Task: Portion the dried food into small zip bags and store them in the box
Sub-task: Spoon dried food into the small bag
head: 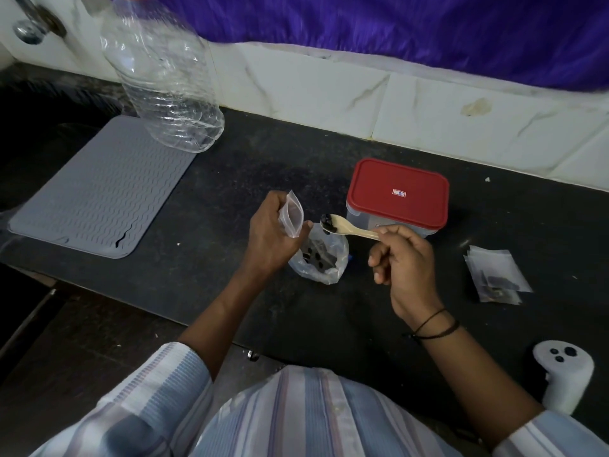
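Spoon (350, 226), pinched in the right hand (403, 262) and loaded with dried food (328, 222), hovered mid-frame beside the small zip bag (291, 214) gripped by the left hand (272, 237), whose mouth probably needed spreading wider before tipping.

The one head-worn camera is looking forward and steeply down from above the person's striped shirt (296, 417), which is filling the bottom edge. It is facing a black stone counter (230, 159) that is running back to a white tiled wall (329, 84) and a purple cloth (395, 24) along the top. It is sitting close, about arm's reach away, with the wide lens bending the counter's edges. No second view is sharing the scene.
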`<state>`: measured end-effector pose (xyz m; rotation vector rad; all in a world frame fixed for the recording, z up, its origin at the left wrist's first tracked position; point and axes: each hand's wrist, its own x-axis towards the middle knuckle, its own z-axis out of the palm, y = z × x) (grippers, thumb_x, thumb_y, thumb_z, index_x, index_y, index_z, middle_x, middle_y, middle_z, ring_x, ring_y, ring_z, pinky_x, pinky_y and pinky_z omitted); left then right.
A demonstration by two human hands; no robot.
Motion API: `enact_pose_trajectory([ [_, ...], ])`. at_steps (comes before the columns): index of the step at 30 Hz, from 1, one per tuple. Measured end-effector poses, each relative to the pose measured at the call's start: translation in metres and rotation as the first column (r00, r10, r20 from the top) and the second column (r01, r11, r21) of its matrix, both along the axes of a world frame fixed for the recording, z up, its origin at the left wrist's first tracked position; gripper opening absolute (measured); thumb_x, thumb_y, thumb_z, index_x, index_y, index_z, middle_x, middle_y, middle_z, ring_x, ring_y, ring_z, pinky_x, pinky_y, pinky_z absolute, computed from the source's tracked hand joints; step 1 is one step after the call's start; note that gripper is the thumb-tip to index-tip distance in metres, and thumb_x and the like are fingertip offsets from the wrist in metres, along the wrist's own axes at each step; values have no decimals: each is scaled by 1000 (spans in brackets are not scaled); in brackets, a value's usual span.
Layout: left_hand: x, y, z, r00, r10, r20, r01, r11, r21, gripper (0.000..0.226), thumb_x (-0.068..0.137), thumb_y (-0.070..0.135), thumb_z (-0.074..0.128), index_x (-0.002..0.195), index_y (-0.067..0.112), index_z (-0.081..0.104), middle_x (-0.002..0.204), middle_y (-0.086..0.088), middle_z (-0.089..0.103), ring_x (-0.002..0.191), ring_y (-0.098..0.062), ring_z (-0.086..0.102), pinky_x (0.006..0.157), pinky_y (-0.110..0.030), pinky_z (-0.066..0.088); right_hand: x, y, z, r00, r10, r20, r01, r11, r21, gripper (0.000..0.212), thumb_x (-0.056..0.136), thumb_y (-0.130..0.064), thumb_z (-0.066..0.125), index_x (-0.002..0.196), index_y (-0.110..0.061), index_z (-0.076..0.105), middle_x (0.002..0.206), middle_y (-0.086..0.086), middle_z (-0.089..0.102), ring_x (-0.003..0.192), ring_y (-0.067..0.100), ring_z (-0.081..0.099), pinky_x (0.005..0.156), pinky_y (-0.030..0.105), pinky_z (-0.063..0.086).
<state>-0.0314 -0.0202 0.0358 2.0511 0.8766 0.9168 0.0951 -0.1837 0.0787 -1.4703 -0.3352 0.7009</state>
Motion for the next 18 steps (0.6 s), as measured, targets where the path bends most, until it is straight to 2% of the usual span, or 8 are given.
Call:
enact_pose_trajectory([
  [6, 1, -3, -2, 999, -27, -27, 26, 999, -39, 42, 77, 17, 84, 98, 15, 48, 85, 17, 53, 78, 14, 54, 64, -3, 38, -3, 2, 19, 1000, 6, -10, -5, 999, 52, 26, 96, -10, 52, 74, -16, 63, 50, 6, 54, 35, 16, 39, 36, 18, 28],
  [14, 9, -10, 3, 997, -70, 16, 71, 997, -40, 40, 78, 19, 82, 99, 24, 48, 83, 16, 58, 78, 6, 58, 66, -5, 40, -14, 11, 30, 998, 66, 13, -67, 997, 44, 21, 97, -10, 51, 79, -13, 63, 51, 6, 53, 36, 15, 39, 37, 17, 28],
  [18, 11, -14, 5, 997, -75, 4, 75, 997, -9, 42, 79, 17, 81, 97, 30, 45, 86, 11, 59, 78, -5, 60, 67, -13, 44, -16, 13, 29, 994, 96, 58, -96, 995, 10, 18, 98, -9, 52, 84, -8, 63, 52, 7, 54, 37, 16, 41, 36, 18, 31],
])
